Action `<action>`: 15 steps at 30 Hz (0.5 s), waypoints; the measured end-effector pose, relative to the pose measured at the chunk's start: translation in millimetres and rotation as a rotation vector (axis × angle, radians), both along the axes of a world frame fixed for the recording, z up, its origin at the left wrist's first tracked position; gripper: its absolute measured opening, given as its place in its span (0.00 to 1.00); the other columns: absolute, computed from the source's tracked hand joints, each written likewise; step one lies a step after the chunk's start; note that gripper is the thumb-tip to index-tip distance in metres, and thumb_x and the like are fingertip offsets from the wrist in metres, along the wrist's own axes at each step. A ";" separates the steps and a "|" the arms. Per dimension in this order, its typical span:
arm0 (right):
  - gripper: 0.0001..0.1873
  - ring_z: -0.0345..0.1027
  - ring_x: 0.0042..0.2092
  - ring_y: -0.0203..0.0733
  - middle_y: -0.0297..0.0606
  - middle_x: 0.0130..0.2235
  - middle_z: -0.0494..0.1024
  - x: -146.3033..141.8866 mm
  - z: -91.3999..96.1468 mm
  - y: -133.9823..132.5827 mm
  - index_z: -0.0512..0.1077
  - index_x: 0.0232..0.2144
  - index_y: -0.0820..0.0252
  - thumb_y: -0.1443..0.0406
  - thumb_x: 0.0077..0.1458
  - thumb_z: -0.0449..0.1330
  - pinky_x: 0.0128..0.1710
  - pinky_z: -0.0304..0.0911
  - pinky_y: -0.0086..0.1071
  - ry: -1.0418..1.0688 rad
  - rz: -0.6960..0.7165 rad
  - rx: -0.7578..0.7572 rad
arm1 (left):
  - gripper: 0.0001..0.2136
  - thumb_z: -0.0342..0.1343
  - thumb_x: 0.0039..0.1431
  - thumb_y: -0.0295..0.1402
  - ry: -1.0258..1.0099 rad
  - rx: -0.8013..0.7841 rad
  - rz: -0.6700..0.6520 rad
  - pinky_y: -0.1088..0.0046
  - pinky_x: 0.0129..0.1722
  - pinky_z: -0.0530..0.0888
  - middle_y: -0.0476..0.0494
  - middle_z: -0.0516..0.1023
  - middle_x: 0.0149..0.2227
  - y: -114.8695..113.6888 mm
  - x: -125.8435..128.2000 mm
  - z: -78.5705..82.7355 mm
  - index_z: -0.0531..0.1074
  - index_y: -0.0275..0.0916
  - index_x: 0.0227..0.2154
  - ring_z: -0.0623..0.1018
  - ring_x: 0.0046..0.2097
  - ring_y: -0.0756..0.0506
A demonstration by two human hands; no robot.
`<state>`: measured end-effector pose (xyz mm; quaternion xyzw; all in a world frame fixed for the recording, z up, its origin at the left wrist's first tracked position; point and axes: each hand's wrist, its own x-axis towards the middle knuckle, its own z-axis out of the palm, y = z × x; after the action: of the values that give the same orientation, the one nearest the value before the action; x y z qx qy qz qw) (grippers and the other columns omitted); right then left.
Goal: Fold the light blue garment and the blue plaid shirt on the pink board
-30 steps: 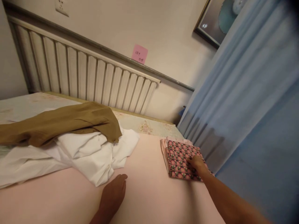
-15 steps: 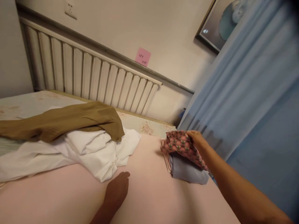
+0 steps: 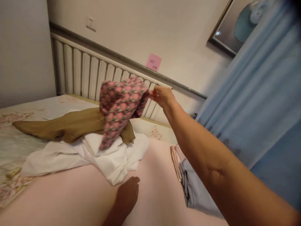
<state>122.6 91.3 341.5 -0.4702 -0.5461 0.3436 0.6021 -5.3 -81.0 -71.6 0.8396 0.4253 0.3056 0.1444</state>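
My right hand is stretched forward and closed, pinching one end of a pink-and-dark patterned cloth garment. The garment hangs in the air, blurred by motion, over a brown garment and a rumpled white garment. My left hand is low over the pink sheet, just in front of the white garment, with loosely bent fingers and nothing visible in it. Beneath my right forearm lies a folded grey-blue garment, beside a folded peach-pink cloth. My forearm hides part of them.
A floral bed cover shows at the left and along the back. Behind the bed runs a white radiator, with a pink note on the wall above. A blue curtain hangs at the right, near a framed picture.
My right hand has lifted the patterned garment off the folded clothes and swung it leftward over the brown and white garments. The peach-pink cloth has come into fuller view. The camera has shifted slightly left.
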 end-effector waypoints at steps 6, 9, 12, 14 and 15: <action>0.10 0.68 0.26 0.32 0.34 0.23 0.73 68.9 -108.6 -67.8 0.64 0.21 0.61 0.65 0.43 0.63 0.32 0.67 0.29 -0.284 -0.096 -0.284 | 0.16 0.39 0.62 0.27 0.061 -0.120 0.000 0.68 0.43 0.72 0.42 0.78 0.41 -2.2 0.4 14.0 0.72 0.40 0.42 0.78 0.43 0.45; 0.10 0.66 0.24 0.33 0.34 0.22 0.72 139.0 -160.3 -129.0 0.64 0.20 0.61 0.62 0.43 0.60 0.30 0.65 0.29 -0.429 -0.200 -0.426 | 0.16 0.39 0.62 0.27 0.095 -0.160 0.008 0.68 0.43 0.71 0.43 0.77 0.42 -3.2 0.6 20.2 0.72 0.41 0.43 0.77 0.44 0.45; 0.09 0.62 0.21 0.34 0.31 0.16 0.68 206.2 -205.0 -195.5 0.63 0.15 0.60 0.65 0.41 0.58 0.27 0.61 0.29 -0.622 -0.343 -0.575 | 0.16 0.39 0.62 0.28 0.127 -0.177 0.016 0.69 0.44 0.70 0.43 0.77 0.43 -2.9 0.9 23.3 0.71 0.41 0.44 0.77 0.45 0.46; 0.09 0.65 0.23 0.38 0.32 0.15 0.67 243.4 -229.8 -238.1 0.63 0.13 0.59 0.66 0.40 0.57 0.29 0.60 0.32 -0.742 -0.465 -0.662 | 0.16 0.39 0.62 0.28 0.143 -0.181 0.022 0.69 0.46 0.70 0.43 0.77 0.45 -1.9 1.5 24.0 0.71 0.41 0.44 0.77 0.46 0.46; 0.08 0.67 0.26 0.41 0.34 0.16 0.69 258.5 -241.2 -258.0 0.63 0.13 0.59 0.67 0.40 0.57 0.32 0.61 0.34 -0.796 -0.524 -0.694 | 0.16 0.38 0.63 0.28 0.151 -0.183 0.025 0.69 0.46 0.70 0.42 0.77 0.45 -1.2 1.9 24.1 0.71 0.41 0.45 0.76 0.47 0.46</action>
<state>381.2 -166.7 100.4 -0.8519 -0.4513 0.1392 0.2264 -3.4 -82.2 -47.5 0.8381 0.4715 0.2033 0.1844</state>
